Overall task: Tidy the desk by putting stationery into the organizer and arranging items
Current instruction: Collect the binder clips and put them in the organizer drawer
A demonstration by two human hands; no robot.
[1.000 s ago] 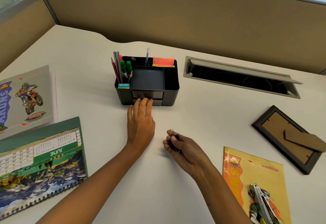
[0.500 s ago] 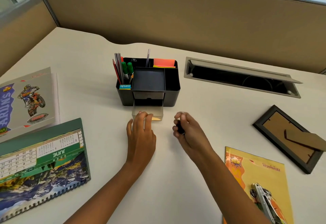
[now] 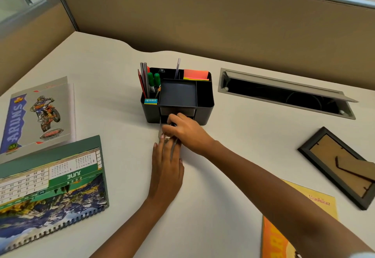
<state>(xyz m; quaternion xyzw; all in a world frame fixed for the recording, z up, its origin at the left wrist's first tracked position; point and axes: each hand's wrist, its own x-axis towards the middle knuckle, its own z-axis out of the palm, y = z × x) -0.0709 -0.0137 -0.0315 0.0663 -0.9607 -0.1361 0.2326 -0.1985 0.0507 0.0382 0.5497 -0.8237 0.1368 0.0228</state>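
Note:
A black desk organizer (image 3: 205,103) stands mid-desk with pencils, green markers (image 3: 153,81), an eraser and orange sticky notes (image 3: 195,74) in it. Its clear drawer (image 3: 160,129) is pulled out toward me. My left hand (image 3: 167,165) lies flat in front, fingertips on the drawer's front edge. My right hand (image 3: 185,130) is over the open drawer, fingers closed around a small black binder clip (image 3: 173,124) that is barely visible under them.
A desk calendar (image 3: 50,192) and a grey motorbike notebook (image 3: 38,115) lie at left. A face-down picture frame (image 3: 343,166) and a yellow notebook (image 3: 304,227) lie at right. An open cable tray (image 3: 284,95) sits behind the organizer on the right.
The drawer was pulled out by my left hand. My right hand carried the binder clip from the desk forward and left, over the open drawer.

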